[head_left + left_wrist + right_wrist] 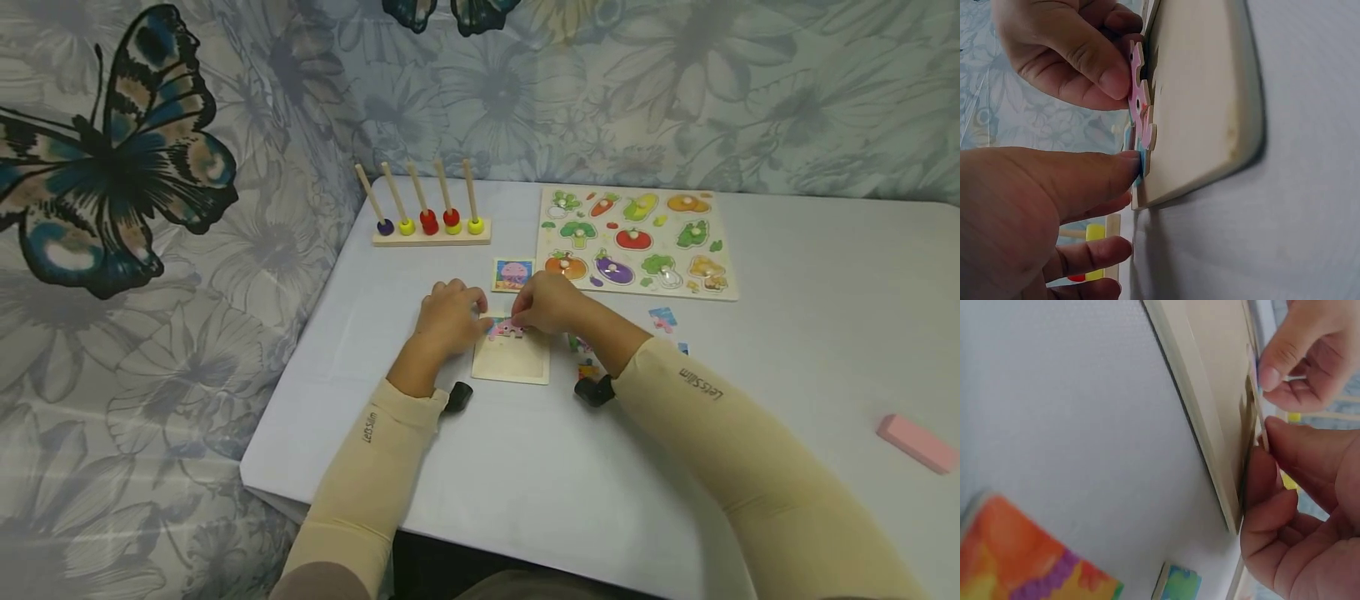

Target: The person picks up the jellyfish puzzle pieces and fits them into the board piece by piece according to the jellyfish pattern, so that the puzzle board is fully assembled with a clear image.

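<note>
A shallow wooden puzzle tray lies on the table, its lower part bare wood. Along its far edge is a pink and blue puzzle piece. My right hand pinches the piece between thumb and index finger, and that end is tilted up in the right wrist view. My left hand is at the tray's left edge. Its thumb rests on the blue end of the piece, with the other fingers spread loosely beside the tray. Behind the tray lies a square picture card showing a pink figure.
Loose picture pieces lie right of the tray, some partly hidden by my right arm. Further back are a vegetable peg board and a bead-and-rod stand. A pink block sits at the far right. A patterned curtain hangs behind.
</note>
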`<state>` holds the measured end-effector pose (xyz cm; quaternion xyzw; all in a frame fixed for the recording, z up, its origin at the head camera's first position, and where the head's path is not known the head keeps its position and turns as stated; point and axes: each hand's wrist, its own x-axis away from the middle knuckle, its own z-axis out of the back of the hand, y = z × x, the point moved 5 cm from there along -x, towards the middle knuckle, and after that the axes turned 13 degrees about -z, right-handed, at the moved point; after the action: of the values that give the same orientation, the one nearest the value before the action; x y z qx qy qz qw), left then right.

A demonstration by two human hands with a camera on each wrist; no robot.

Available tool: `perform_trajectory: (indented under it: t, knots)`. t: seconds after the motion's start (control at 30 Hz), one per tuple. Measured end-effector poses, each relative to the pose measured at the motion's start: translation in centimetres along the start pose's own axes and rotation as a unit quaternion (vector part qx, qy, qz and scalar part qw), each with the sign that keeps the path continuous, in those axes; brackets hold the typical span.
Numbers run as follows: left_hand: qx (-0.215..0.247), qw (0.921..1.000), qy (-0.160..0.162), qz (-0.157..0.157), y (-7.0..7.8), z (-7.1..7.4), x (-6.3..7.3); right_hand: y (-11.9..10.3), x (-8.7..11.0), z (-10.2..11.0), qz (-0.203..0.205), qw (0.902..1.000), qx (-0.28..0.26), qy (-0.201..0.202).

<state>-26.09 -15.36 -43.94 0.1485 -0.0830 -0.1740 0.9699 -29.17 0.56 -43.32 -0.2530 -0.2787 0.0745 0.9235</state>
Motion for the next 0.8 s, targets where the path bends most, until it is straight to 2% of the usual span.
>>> perform_trajectory:
  t: [0.27,0.43,0.53,0.67,0.8]
  knots:
    - [-0.022,0.9997,0.003,-0.011,0.7,0.2,0.2,-0.6,-0.1,-0.3,0.01,0.9974,0.059,0.04]
    - [-0.011,0.9999,0.004,0.003,0.9,0.1,0.2,-0.3,0.6,0.2,0.012,0.9954,0.072,0.062]
    - [-0.005,0.9999,0.005,0.013,1.0,0.0,0.2,0.8,1.4,1.7,0.007,0.995,0.064,0.076]
    - [-0.007,0.9997,0.003,0.023,1.0,-0.1,0.1,3.5,2.6,4.2,-0.013,0.9936,0.071,0.087]
    - [-0.011,0.9996,0.0,0.027,0.8,-0.1,0.2,6.7,3.9,6.4,-0.039,0.9891,0.107,0.094]
